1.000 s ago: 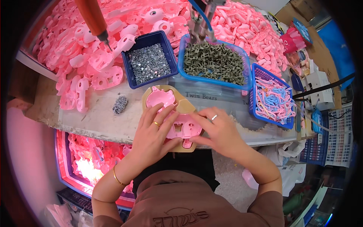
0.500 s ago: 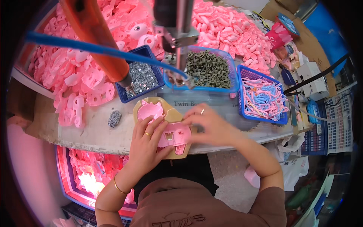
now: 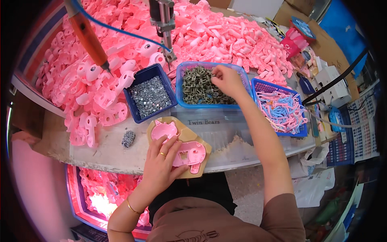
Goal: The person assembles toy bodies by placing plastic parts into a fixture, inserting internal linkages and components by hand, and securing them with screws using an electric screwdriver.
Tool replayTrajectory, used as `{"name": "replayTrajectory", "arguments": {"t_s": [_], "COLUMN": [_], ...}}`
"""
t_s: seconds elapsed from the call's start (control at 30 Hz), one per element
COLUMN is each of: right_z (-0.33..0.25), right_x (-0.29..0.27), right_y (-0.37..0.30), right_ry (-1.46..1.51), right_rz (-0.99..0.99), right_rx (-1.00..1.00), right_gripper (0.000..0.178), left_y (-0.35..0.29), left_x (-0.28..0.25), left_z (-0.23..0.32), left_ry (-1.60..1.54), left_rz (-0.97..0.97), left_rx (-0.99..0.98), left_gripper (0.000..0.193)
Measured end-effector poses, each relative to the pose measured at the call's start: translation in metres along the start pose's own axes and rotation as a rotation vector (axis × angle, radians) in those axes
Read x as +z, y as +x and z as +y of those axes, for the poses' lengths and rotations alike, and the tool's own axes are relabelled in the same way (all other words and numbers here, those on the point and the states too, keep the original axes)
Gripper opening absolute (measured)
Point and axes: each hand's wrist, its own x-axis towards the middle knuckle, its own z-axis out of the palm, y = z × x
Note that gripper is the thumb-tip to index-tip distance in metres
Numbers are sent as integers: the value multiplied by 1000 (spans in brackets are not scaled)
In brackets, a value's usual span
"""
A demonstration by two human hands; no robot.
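My left hand (image 3: 160,163) lies across a pink plastic shell (image 3: 195,150), its fingers stretched out and thumb near the shell's lower edge. This shell sits in a tan block (image 3: 186,133) shaped around it, with a rounded pink part (image 3: 164,129) at the block's far end. My right hand (image 3: 229,82) is over a light blue tub (image 3: 209,105), its fingertips pinched among small dark olive clip-like pieces (image 3: 197,86). Whatever is between those fingertips is hidden.
A dark blue tray (image 3: 131,109) of small metal screws stands beside the tub. Right of it, a blue basket (image 3: 300,131) holds pink and blue strips. An orange screwdriver (image 3: 88,38) and metal tool head (image 3: 164,24) hang overhead. Pink parts (image 3: 96,76) heap behind.
My right hand has left the pink shell and reached away into the tub of olive pieces. My left hand stays on the shell. The hanging tools appear higher and farther left.
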Motion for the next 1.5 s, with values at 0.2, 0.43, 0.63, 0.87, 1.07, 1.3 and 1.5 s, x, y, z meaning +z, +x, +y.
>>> {"name": "replayTrajectory", "arguments": {"t_s": [0.2,0.43,0.63,0.87,1.07,1.3,1.5], "right_z": [3,-83,-113,-4,84,100,62], "right_x": [-25,-20,-14,-83,-106,-104,-111], "right_y": [-33,-111,-141,-162,-186,-171,-151], "right_ry": [1107,1399,1003,168,-236,-138,39], "right_rz": [-173,-387,-209,96,-133,-111,55], "right_rx": [376,146,-42,143,439,172,293], "right_gripper": [28,24,25,17,18,15,17], "left_y": [14,47,44,26,25,19,27], "left_x": [-14,0,16,-8,-7,-14,-10], "left_z": [-4,14,11,0,0,-1,1], "left_ry": [16,-954,-1392,-1404,-1366,-1302,-1321], "left_rz": [-4,114,154,112,24,-30,-82], "left_rx": [54,-252,-483,-589,-567,-552,-603], "left_gripper": [65,35,13,8,10,15,19]}}
